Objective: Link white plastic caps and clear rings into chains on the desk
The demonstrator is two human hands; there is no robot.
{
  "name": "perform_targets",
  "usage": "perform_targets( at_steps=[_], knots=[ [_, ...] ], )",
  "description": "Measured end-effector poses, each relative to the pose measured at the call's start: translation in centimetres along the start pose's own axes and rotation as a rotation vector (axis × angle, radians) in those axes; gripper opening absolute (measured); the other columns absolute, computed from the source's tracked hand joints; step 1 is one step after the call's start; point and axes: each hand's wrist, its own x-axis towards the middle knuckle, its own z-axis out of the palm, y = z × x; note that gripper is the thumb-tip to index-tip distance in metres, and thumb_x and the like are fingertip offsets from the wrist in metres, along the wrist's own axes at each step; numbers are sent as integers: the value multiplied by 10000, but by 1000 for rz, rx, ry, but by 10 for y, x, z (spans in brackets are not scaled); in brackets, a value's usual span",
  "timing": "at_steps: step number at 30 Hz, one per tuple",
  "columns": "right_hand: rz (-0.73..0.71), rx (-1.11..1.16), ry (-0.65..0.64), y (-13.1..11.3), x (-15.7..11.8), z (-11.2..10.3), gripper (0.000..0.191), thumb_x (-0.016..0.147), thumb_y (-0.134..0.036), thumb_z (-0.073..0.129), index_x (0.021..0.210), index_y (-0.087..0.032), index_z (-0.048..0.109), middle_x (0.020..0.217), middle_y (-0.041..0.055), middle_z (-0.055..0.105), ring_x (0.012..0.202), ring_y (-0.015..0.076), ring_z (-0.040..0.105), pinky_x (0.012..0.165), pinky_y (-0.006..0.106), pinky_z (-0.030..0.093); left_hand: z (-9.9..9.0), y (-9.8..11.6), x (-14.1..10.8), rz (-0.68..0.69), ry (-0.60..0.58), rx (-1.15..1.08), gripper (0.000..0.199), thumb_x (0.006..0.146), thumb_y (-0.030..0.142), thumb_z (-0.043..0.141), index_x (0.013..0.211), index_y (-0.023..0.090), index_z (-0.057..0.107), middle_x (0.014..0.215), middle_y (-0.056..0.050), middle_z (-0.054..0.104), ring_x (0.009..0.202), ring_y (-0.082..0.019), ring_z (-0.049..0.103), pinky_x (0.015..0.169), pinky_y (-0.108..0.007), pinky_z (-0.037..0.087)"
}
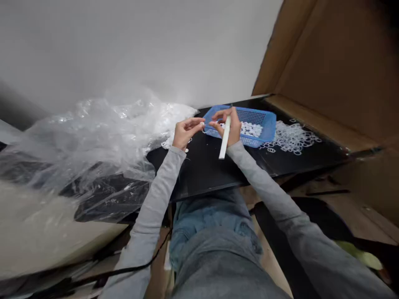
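My left hand (186,132) pinches a small white piece (202,124) between thumb and fingertips, over the near left edge of a blue plastic basket (268,126). Facing it, my right hand (231,124) has a flat, pale stick-like tool (224,139) held against the palm, its lower end pointing toward me. The right thumb and forefinger are close to the white piece; whether they touch it is too small to tell. Small white pieces (251,129) lie inside the basket, partly behind the right hand.
White ring-shaped pieces (291,137) are heaped right of the basket on the black table (208,174). Crumpled clear plastic (102,137) covers the left side. A few white bits lie near my left wrist. Brown cardboard (336,70) rises at the right, and a pale wall stands behind.
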Motion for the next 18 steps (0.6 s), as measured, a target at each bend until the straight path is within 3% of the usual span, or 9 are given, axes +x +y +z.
perform_targets(
  at_steps=[5, 12, 18],
  knots=[
    [16, -32, -162, 0, -8, 8, 441, 759, -559, 725, 878, -249, 436, 856, 30, 669, 817, 223, 682, 748, 421, 581, 4, -1, -1, -78, 10, -39, 361, 619, 350, 831, 895, 158, 701, 842, -41, 739, 834, -172, 706, 866, -325, 557],
    [148, -45, -139, -5, -7, 1, 439, 754, -605, 705, 889, -242, 499, 763, 28, 659, 822, 267, 705, 809, 480, 586, 6, 3, -4, -139, 36, -115, 337, 577, 338, 869, 806, 143, 716, 771, -26, 733, 722, -111, 690, 805, -265, 570],
    [171, 172, -171, 1, -1, -2, 435, 741, -502, 761, 828, -247, 419, 769, 2, 642, 740, 194, 670, 743, 406, 586, 5, 3, -4, -116, 21, -73, 300, 602, 332, 859, 801, 145, 735, 746, -27, 731, 714, -113, 692, 790, -262, 567]
  ],
)
